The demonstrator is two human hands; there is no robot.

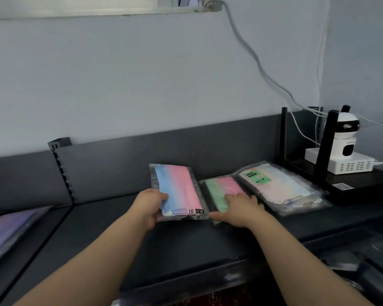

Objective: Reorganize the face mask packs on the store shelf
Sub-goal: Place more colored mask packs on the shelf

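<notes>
Three clear face mask packs lie on the dark shelf [186, 244]. My left hand [149, 206] grips the near left corner of a blue-and-pink pack [181, 191], thumb on top. My right hand [239, 208] rests with straight fingers on a green-and-pink pack [221, 188] in the middle. To its right a stack of pale packs with a green "FACE MASK" label [279, 186] lies at an angle, partly overlapping the middle pack's far edge.
A white security camera [346, 140] sits on a white box [352, 165] at the right, beside black upright posts [283, 133] and hanging cables [263, 71]. A purple pack [7, 230] lies blurred at the far left. A slotted shelf divider [62, 171] stands behind.
</notes>
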